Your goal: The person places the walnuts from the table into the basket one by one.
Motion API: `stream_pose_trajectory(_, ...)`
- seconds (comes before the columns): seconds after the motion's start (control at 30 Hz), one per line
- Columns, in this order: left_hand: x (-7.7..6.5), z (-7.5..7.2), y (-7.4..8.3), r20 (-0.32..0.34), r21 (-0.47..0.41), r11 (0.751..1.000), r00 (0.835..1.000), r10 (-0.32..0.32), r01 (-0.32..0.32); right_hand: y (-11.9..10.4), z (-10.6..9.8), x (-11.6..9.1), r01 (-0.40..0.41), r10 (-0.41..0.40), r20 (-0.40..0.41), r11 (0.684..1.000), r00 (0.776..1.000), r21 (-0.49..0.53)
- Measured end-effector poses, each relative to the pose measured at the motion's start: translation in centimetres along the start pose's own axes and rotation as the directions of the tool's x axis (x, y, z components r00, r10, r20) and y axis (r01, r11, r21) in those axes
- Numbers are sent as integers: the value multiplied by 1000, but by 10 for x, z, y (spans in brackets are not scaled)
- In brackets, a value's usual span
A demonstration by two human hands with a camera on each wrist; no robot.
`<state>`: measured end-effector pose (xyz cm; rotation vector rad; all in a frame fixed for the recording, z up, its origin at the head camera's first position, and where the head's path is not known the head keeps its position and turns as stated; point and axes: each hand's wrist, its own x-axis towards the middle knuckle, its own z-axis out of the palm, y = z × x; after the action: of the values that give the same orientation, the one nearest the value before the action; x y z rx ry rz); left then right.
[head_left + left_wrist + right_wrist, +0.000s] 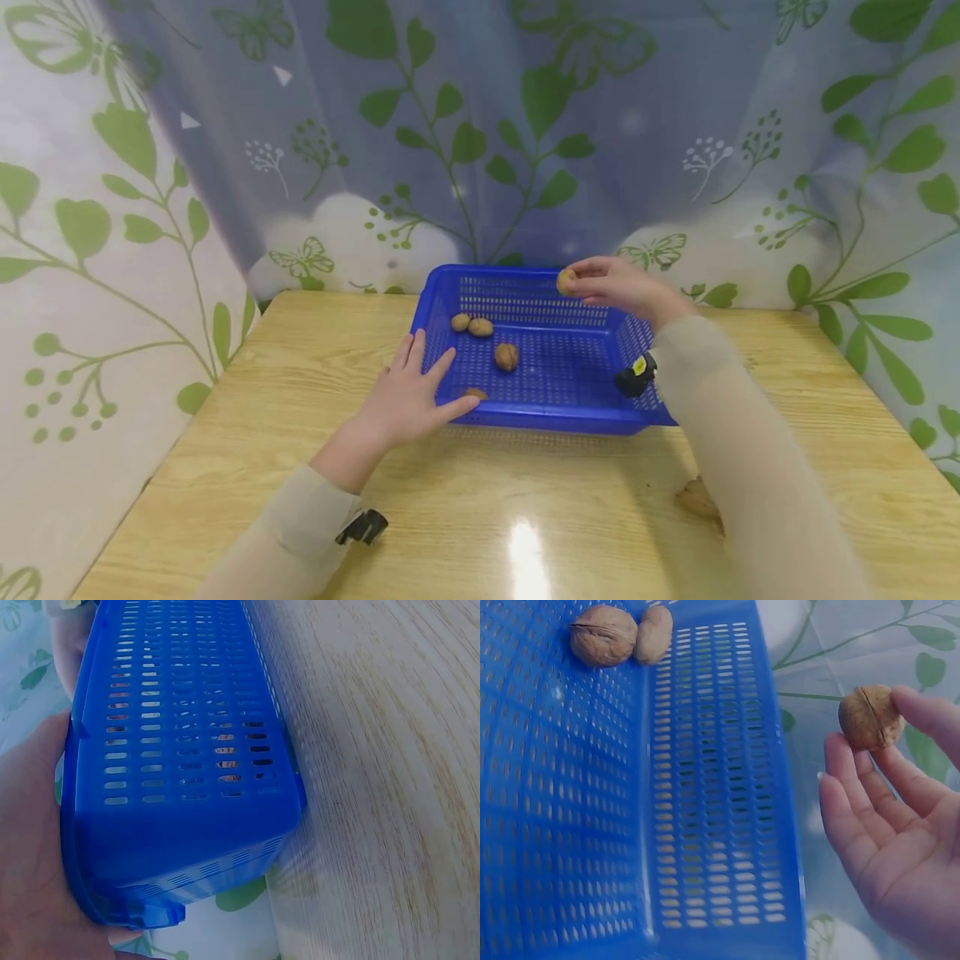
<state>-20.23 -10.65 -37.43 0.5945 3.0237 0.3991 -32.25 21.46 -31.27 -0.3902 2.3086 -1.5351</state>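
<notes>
A blue plastic basket (555,408) with slotted walls stands on the table. My right hand (618,287) pinches a walnut (871,718) between thumb and fingertips, above the basket's far rim. My left hand (408,400) lies with spread, straight fingers on the basket's near-left corner, thumb along the front rim. Inside the basket, one walnut (506,357) sits left of the middle. Farther back at the left, another walnut (481,327) touches a smaller, longish nut (461,322). A brown nut (474,392) near my left thumb is partly hidden by the front wall.
Brown pieces (697,498) lie on the wooden table (450,517) at the right, partly hidden by my right sleeve. A leaf-patterned cloth (480,150) hangs right behind the basket and along both sides. Dark wrist cameras (363,527) are strapped to both sleeves.
</notes>
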Motion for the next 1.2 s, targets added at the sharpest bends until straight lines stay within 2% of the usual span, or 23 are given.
stream_pose_trajectory(0.23, -2, -1, 4, 12, -6, 1000, 1000, 0, 0, 23, 12, 20, -27, 26, 13, 995, 1000, 94)
stream_pose_trajectory(0.33, -2, 1, 5, 13, 1, 1000, 1000, 1, -1, 35, 13, 22, -53, 51, 28, 994, 998, 94)
stream_pose_trajectory(0.47, -2, 2, 6, 13, 8, 1000, 1000, 4, -4, 45, 11, 18, -93, 92, 7, 990, 996, 102)
stream_pose_trajectory(0.6, -1, 0, 7, 18, 1, 1000, 1000, -1, 1, 46, 9, 15, -85, 85, 1, 990, 996, 113)
stream_pose_trajectory(0.8, 0, -1, 5, 12, 5, 1000, 1000, 5, -5, 45, 12, 18, -80, 77, 39, 993, 996, 87)
stream_pose_trajectory(1.2, 1, -2, 0, -5, 18, 1000, 1000, 16, -16, 43, 15, 24, -94, 83, 79, 985, 993, 144)
